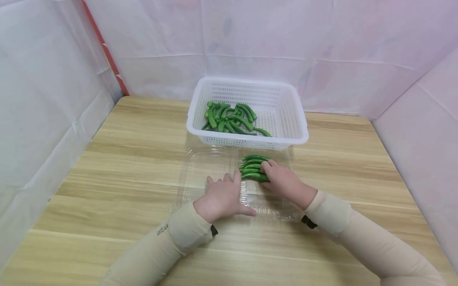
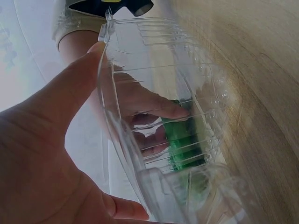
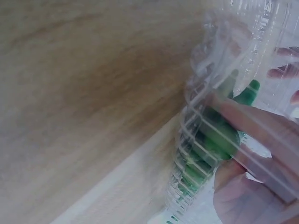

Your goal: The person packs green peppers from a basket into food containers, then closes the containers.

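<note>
A clear plastic clamshell box (image 1: 209, 167) lies unfolded on the table. Several green chili peppers (image 1: 252, 169) lie side by side in its right half. My right hand (image 1: 284, 180) reaches into that half, its bent fingers and thumb around the peppers' right ends; the box wall partly blurs this grip in the right wrist view. With thumb and fingers spread wide, my left hand (image 1: 223, 196) rests at the box's middle fold. The left wrist view shows the left thumb (image 2: 77, 79) touching the box's rim, while the peppers (image 2: 182, 140) appear through the clear wall.
Behind the box stands a white plastic basket (image 1: 300, 135) holding a loose pile of green chili peppers (image 1: 229, 117). The wooden table (image 1: 136, 159) is bordered by pale sheeting (image 1: 250, 35) at the back and both sides.
</note>
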{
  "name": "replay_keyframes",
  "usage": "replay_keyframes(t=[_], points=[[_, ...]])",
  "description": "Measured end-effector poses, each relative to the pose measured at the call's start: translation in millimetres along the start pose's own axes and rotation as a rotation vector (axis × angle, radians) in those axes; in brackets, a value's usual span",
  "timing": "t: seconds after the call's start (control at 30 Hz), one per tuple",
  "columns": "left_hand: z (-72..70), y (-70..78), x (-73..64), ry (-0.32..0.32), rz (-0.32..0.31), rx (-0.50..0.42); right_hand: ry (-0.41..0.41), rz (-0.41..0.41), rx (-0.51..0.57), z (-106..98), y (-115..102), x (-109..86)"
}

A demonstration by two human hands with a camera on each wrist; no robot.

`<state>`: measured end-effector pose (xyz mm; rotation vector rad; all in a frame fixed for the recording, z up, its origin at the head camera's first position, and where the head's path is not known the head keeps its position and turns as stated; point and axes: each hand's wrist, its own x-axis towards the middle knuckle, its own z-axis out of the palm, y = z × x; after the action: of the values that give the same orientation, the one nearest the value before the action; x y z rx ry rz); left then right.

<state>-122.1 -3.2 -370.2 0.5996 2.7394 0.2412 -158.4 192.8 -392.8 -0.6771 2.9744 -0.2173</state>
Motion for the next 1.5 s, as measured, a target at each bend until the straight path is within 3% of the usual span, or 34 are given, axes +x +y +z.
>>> replay_keyframes(t=[0.7, 0.77, 0.9, 0.97, 1.07, 1.17, 1.27, 1.5], points=[[-0.4, -0.4, 0.0, 0.002, 0.005, -0.006, 0.024, -0.017, 0.001, -2.4, 1.3, 1.4], [-0.2, -0.2, -0.3, 0.006, 0.007, -0.001, 0.071, -0.049, 0.033, -6.9, 2.4, 2.8], [0.1, -0.2, -0.8, 0.003, 0.008, 0.004, 0.283, -0.104, 0.106, -30.9, 4.5, 9.1], [-0.1, -0.4, -1.0, -0.002, 0.005, 0.005, 0.383, -0.093, 0.128, -46.9, 8.4, 15.0], [-0.7, 0.1, -1.8, -0.009, 0.001, -0.005, 0.428, -0.005, 0.165, -64.2, 22.6, 27.3], [-1.1, -0.8, -2.5, -0.008, 0.002, -0.013, 0.341, 0.083, 0.243, -68.3, 44.4, 43.7], [-0.2, -1.7, -3.2, -0.008, 0.012, -0.017, 0.172, 0.135, 0.290, -65.9, 63.9, 57.5], [1.3, -4.2, -6.3, 0.008, 0.018, -0.003, -0.210, 0.109, 0.270, -71.2, 75.1, 77.5]])
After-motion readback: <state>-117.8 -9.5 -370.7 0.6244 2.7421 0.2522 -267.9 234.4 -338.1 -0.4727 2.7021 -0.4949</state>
